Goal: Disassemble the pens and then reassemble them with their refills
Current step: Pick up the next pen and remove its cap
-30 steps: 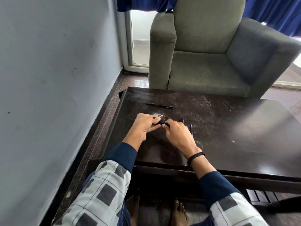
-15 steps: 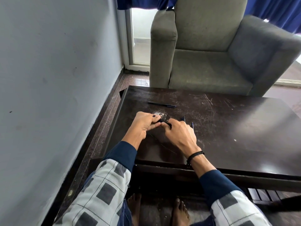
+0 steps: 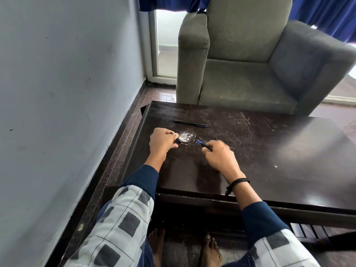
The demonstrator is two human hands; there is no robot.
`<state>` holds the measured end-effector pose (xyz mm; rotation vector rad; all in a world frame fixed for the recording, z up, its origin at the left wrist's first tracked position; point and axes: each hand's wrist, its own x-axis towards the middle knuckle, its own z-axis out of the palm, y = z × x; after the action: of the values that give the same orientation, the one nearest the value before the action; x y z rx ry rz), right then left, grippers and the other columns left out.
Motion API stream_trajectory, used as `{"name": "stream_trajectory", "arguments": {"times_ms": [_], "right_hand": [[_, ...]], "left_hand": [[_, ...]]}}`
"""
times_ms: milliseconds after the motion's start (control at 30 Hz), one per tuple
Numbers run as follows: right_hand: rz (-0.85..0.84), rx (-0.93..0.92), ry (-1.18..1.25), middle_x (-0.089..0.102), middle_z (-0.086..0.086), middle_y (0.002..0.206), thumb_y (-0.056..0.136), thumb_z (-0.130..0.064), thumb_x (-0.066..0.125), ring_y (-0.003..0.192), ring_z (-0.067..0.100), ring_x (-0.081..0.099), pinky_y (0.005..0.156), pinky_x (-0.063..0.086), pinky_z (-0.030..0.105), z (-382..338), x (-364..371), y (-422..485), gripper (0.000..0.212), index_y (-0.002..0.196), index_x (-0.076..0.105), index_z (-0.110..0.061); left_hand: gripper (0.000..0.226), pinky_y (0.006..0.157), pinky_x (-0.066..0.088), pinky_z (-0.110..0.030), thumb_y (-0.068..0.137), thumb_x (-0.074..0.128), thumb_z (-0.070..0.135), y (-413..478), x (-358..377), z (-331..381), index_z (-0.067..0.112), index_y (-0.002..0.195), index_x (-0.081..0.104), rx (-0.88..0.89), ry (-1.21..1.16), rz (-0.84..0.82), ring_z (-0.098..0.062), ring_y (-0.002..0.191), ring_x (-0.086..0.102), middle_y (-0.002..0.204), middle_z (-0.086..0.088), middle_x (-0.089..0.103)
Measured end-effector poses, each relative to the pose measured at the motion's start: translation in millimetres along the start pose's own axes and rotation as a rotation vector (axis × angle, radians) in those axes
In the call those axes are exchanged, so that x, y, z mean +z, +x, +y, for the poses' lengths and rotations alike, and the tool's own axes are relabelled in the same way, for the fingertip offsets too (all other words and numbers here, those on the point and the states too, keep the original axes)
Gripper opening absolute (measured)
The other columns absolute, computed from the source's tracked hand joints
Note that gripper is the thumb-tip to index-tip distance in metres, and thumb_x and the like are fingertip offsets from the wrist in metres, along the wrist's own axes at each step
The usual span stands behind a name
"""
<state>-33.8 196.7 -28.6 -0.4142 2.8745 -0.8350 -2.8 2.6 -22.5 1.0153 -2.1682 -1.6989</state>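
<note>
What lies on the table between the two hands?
The head view shows only a whitish scuff on the table between the left hand, gripping a dark piece, and the right hand, holding a blue-tipped piece.

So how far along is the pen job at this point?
Done: one pen is apart, split between the hands. In hand: the left hand grips a black piece and the right hand pinches the blue-tipped part; whether the refill is out, I cannot tell. Left: the second pen lies apparently whole on the dark table beyond the hands, and nothing is reassembled yet.
</note>
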Motion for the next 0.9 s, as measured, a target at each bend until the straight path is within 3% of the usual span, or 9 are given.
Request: {"name": "stream_trajectory", "arguments": {"times_ms": [67, 133, 233, 367, 500, 633, 700, 800, 900], "right_hand": [[0.041, 0.088, 0.1, 0.071, 0.005, 0.103, 0.095, -0.034, 0.06, 0.099, 0.03, 0.067, 0.083, 0.046, 0.035, 3, -7, 3, 0.019, 0.098, 0.073, -0.021], [0.041, 0.184, 0.254, 0.074, 0.0, 0.085, 0.093, -0.035, 0.062, 0.088, 0.025, 0.072, 0.084, 0.054, 0.035, 5, -12, 5, 0.018, 0.086, 0.072, -0.021], [0.062, 0.26, 0.382, 0.072, -0.006, 0.072, 0.089, -0.037, 0.065, 0.08, 0.02, 0.07, 0.078, 0.053, 0.034, 7, -13, 7, 0.018, 0.08, 0.074, -0.025], [0.081, 0.28, 0.485, 0.073, -0.007, 0.068, 0.082, -0.038, 0.07, 0.078, 0.019, 0.071, 0.076, 0.055, 0.037, 6, -9, 8, 0.017, 0.075, 0.077, -0.024], [0.041, 0.282, 0.568, 0.07, -0.002, 0.075, 0.084, -0.032, 0.074, 0.08, 0.021, 0.066, 0.082, 0.054, 0.043, 6, -7, 10, 0.015, 0.081, 0.076, -0.018], [-0.027, 0.246, 0.828, 0.065, -0.001, 0.072, 0.091, -0.014, 0.073, 0.052, 0.003, 0.049, 0.049, 0.04, 0.018, 3, -9, 8, 0.011, 0.08, 0.072, -0.016], [-0.052, 0.241, 0.953, 0.069, 0.003, 0.077, 0.093, -0.011, 0.072, 0.051, 0.002, 0.053, 0.047, 0.039, 0.015, 1, -12, 8, 0.007, 0.086, 0.07, -0.011], [-0.077, 0.284, 1.175, 0.074, 0.008, 0.081, 0.094, -0.01, 0.071, 0.06, 0.007, 0.066, 0.055, 0.051, 0.016, -4, -16, 8, 0.006, 0.089, 0.069, -0.008], [-0.069, 0.353, 1.367, 0.076, 0.009, 0.079, 0.092, -0.005, 0.072, 0.068, 0.012, 0.074, 0.06, 0.057, 0.017, -4, -18, 9, 0.003, 0.089, 0.071, -0.006]], "left_hand": [[0.008, 0.085, 0.06, -0.037, 0.09, 0.072, 0.022, -3, 2, -1, 0.021, 0.094, 0.08, 0.103, 0.323, -0.002, -0.016, 0.072, 0.075, 0.086, -0.004, 0.077], [0.016, 0.088, 0.058, -0.037, 0.091, 0.071, 0.026, -8, 8, 0, 0.023, 0.105, 0.079, 0.139, 0.501, -0.082, -0.028, 0.092, 0.073, 0.103, -0.009, 0.075], [0.03, 0.084, 0.05, -0.037, 0.094, 0.068, 0.029, -14, 18, -3, 0.021, 0.122, 0.071, 0.193, 0.703, -0.141, -0.037, 0.108, 0.066, 0.119, -0.013, 0.069], [0.042, 0.085, 0.051, -0.04, 0.092, 0.07, 0.03, -17, 24, -10, 0.017, 0.131, 0.062, 0.26, 0.807, -0.149, -0.037, 0.111, 0.064, 0.121, -0.014, 0.067], [0.044, 0.08, 0.047, -0.039, 0.091, 0.071, 0.04, -20, 23, -8, 0.017, 0.128, 0.062, 0.294, 0.803, -0.127, -0.036, 0.11, 0.065, 0.119, -0.012, 0.067], [0.037, 0.078, 0.046, -0.033, 0.088, 0.071, 0.051, -22, 18, 7, 0.025, 0.114, 0.071, 0.3, 0.617, -0.096, -0.029, 0.104, 0.068, 0.112, -0.005, 0.073], [0.034, 0.08, 0.052, -0.032, 0.084, 0.074, 0.054, -23, 16, 13, 0.026, 0.104, 0.075, 0.262, 0.46, -0.212, -0.024, 0.098, 0.071, 0.101, -0.003, 0.076], [0.032, 0.083, 0.06, -0.04, 0.083, 0.08, 0.045, -29, 15, 15, 0.017, 0.098, 0.078, 0.176, 0.238, -0.443, -0.021, 0.082, 0.072, 0.091, -0.009, 0.077], [0.024, 0.073, 0.06, -0.029, 0.086, 0.081, 0.027, -29, 14, 14, 0.008, 0.101, 0.077, 0.153, 0.164, -0.505, -0.014, 0.075, 0.07, 0.087, -0.009, 0.077]]}}
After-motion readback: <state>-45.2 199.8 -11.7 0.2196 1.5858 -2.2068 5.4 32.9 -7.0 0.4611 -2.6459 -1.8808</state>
